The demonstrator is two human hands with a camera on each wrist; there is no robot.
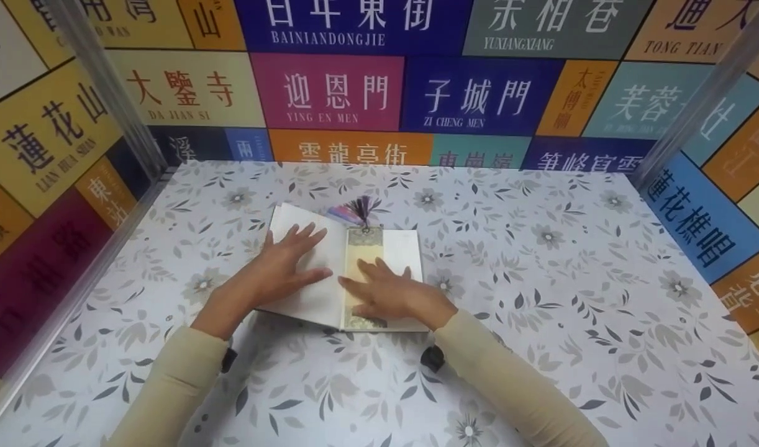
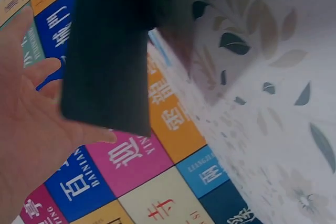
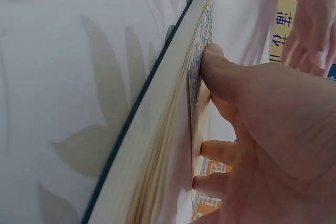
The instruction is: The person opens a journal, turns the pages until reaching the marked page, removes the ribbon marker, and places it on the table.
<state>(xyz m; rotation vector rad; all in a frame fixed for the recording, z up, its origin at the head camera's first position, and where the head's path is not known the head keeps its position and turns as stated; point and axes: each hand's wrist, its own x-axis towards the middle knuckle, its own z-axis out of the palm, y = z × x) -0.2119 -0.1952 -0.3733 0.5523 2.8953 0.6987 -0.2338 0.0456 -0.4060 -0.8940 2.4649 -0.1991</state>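
An open white-paged book [image 1: 404,248] lies on the floral table [image 1: 541,279], a little left of centre. A yellow patterned bookmark [image 1: 362,248] lies along its middle fold, and its purple tassel [image 1: 359,210] sticks out past the top edge. My left hand [image 1: 292,261] rests flat on the left page with its fingers spread. My right hand [image 1: 386,292] lies flat over the bookmark's lower part and the right page. In the right wrist view the thumb [image 3: 220,72] presses the bookmark [image 3: 199,40] against the page block [image 3: 152,145]. The left wrist view shows the book's dark cover [image 2: 107,51] beside my palm [image 2: 26,129].
Walls of coloured sign panels [image 1: 330,93] close the table in at the back and on both sides. Metal posts [image 1: 106,87] stand at the back corners. Bare floral tabletop stretches to the right of the book and in front of it.
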